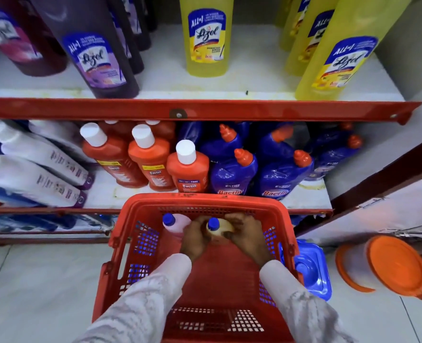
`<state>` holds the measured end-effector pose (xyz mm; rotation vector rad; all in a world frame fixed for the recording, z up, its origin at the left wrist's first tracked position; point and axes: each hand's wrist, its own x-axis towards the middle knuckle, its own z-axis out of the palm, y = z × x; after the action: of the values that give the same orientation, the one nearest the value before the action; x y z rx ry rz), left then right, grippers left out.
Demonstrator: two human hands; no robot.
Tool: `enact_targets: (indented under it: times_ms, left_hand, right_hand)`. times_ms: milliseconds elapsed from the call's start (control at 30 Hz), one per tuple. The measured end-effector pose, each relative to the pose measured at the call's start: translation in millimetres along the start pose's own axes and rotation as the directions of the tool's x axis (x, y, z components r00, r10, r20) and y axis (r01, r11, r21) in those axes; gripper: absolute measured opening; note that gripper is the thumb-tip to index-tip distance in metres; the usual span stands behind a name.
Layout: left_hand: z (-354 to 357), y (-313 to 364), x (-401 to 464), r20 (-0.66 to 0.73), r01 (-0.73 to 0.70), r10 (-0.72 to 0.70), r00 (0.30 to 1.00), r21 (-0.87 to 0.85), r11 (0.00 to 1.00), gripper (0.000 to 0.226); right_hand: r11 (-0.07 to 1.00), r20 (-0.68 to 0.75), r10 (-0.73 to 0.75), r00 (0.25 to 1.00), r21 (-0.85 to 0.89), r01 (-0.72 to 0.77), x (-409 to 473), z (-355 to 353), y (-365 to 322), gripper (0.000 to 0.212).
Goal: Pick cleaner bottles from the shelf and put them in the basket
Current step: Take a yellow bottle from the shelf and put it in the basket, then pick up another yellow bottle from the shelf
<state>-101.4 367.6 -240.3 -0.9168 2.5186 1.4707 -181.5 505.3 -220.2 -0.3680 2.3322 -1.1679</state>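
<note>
A cream, blue-capped bottle (219, 227) stands upright beside a pink one (174, 225) inside the red basket (197, 203).

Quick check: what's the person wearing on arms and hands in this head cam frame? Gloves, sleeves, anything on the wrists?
Both arms are in long, loose sleeves of pale whitish fabric with a faint mottled or lacy pattern, ending at the wrists. The left hand and right hand are bare: no gloves. No watch, ring or bracelet is visible.

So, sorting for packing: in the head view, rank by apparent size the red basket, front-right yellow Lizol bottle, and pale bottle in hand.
1. Red basket
2. Yellow Lizol bottle
3. Pale bottle, mostly hidden by both hands, so its rank is unsure.
</note>
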Motion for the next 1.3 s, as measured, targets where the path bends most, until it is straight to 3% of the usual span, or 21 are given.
enact_targets:
  times_ms: [100,200,300,367,433,500,567,633,700,800,933,1033,1133,1200,1233,1300]
  left_hand:
    - [-36.1,27.3,-18.9,-0.135,-0.206,0.212,0.968,0.052,0.977,0.044]
    - [-80.1,69.4,-32.4,-0.274,-0.464,0.516,0.812,0.235,0.854,0.041]
    - [-117.1,120.6,-31.5,-0.339,-0.588,0.738,0.583,0.451,0.671,0.029]
    - [-135.0,155.2,-27.8,-0.362,-0.601,0.795,0.486,0.522,0.605,0.033]
    - [-145.1,183.4,-21.0,-0.359,-0.578,0.808,0.468,0.567,0.587,0.038]
    - [-147.6,201.5,-15.6,-0.341,-0.550,0.794,0.503,0.583,0.599,0.045]
    - [-143.2,210.0,-8.3,-0.300,-0.518,0.785,0.542,0.617,0.593,0.053]
    - [-134.3,212.1,1.0,-0.241,-0.486,0.774,0.585,0.661,0.573,0.059]
    - [-126.7,214.2,9.7,-0.190,-0.462,0.754,0.629,0.689,0.559,0.064]
    - [-118.6,218.6,18.0,-0.135,-0.427,0.724,0.677,0.729,0.535,0.066]
    - [-115.6,219.2,21.0,-0.134,-0.421,0.711,0.690,0.725,0.545,0.066]
    - [-115.3,218.6,21.5,-0.138,-0.444,0.714,0.686,0.699,0.562,0.066]
    - [-114.8,220.1,23.2,-0.148,-0.458,0.708,0.690,0.669,0.585,0.065]
    - [-114.4,221.6,24.6,-0.156,-0.456,0.701,0.696,0.658,0.600,0.065]
    - [-114.0,222.3,25.9,-0.163,-0.458,0.701,0.694,0.651,0.605,0.064]
    - [-113.8,221.7,27.5,-0.173,-0.460,0.702,0.691,0.644,0.611,0.064]
  right_hand:
    - [0.991,-0.112,-0.092,0.989,0.084,0.102,-12.5,-25.1,-27.8,0.035]
    - [0.949,-0.308,-0.272,0.912,0.073,0.308,-24.6,-59.7,-68.8,0.041]
    - [0.863,-0.526,-0.404,0.749,0.052,0.503,-21.3,-91.1,-123.7,0.029]
    - [0.791,-0.662,-0.462,0.590,-0.008,0.611,-14.8,-107.7,-162.1,0.022]
    - [0.740,-0.774,-0.499,0.388,-0.148,0.656,-7.4,-121.8,-192.3,0.024]
    - [0.740,-0.852,-0.481,0.207,-0.268,0.617,1.4,-135.0,-206.0,0.033]
    - [0.806,-0.917,-0.367,0.154,-0.231,0.545,12.2,-149.4,-208.6,0.056]
    - [0.874,-0.944,-0.255,0.208,-0.134,0.466,24.5,-163.8,-208.7,0.086]
    - [0.916,-0.930,-0.185,0.317,-0.046,0.399,38.5,-177.8,-209.4,0.107]
    - [0.922,-0.878,-0.143,0.456,0.049,0.383,59.0,-197.6,-210.3,0.118]
    - [0.895,-0.855,-0.174,0.489,0.069,0.440,72.8,-221.1,-203.7,0.103]
    - [0.858,-0.865,-0.237,0.442,0.027,0.513,70.8,-228.4,-200.4,0.101]
    - [0.762,-0.880,-0.246,0.405,0.083,0.642,56.8,-232.8,-207.0,0.098]
    - [0.647,-0.867,-0.251,0.431,0.181,0.741,46.1,-240.4,-215.0,0.082]
    - [0.560,-0.843,-0.267,0.468,0.260,0.787,41.4,-245.0,-219.7,0.073]
    - [0.289,-0.698,-0.348,0.626,0.556,0.779,31.2,-249.2,-228.6,0.071]
